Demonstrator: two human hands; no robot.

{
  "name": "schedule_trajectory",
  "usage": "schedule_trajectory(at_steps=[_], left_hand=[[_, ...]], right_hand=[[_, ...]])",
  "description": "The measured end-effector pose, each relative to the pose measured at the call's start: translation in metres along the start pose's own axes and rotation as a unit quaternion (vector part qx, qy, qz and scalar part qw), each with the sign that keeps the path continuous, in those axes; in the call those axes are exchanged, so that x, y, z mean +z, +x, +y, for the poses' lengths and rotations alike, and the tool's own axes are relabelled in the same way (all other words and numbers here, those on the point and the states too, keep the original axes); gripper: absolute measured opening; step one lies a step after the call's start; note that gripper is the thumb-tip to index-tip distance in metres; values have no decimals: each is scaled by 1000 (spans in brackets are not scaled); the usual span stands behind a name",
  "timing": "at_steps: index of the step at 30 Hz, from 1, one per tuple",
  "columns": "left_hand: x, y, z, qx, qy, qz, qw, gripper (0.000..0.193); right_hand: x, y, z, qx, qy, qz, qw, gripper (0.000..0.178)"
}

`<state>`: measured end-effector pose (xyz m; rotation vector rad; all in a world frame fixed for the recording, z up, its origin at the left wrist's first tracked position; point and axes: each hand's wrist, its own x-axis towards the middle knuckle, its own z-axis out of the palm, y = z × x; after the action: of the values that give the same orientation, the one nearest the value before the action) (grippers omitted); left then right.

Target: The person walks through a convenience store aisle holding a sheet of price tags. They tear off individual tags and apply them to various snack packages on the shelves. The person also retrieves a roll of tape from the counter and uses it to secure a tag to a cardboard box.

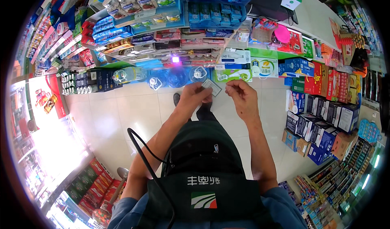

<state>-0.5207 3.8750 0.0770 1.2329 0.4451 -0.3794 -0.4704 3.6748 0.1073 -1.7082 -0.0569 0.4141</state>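
My left hand pinches a small flat rectangular card between thumb and fingers. The card is pale grey-green with fine printing too small to make out, and its near corner is under my thumb. A little to the right, apart from the card, my right hand is raised with its fingers curled and thumb and forefinger brought together. Whether something tiny sits in that pinch I cannot make out. Both hands are held out in front of my dark apron, above the tiled floor.
Ahead stands a tiered display shelf of sweets and gum. Large water bottles and a green-and-white carton stand at its foot. Stacked boxes are on the right. A bright glass-fronted case lies left. A black cable crosses my left arm.
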Motion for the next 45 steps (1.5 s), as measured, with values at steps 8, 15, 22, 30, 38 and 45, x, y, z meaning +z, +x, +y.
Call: schedule_trajectory(at_steps=[8, 15, 22, 30, 38, 45], left_hand=[[7, 5, 17, 10, 106, -34, 994, 19], [10, -1, 40, -1, 125, -70, 990, 20], [8, -7, 42, -25, 129, -94, 987, 20], [5, -12, 43, -40, 142, -113, 983, 18], [4, -14, 45, -53, 147, -117, 981, 18], [4, -18, 23, -31, 109, -73, 991, 34]], right_hand=[[-16, 10, -22, 10, -67, -95, 993, 17], [-27, 21, -45, 13, -148, -216, 965, 40], [-25, 30, -66, 24, -219, -282, 934, 43], [-18, 36, -65, -16, -281, -305, 910, 38], [-11, 36, -69, -15, -313, -301, 901, 37], [-6, 35, -47, -95, -338, -279, 894, 44]])
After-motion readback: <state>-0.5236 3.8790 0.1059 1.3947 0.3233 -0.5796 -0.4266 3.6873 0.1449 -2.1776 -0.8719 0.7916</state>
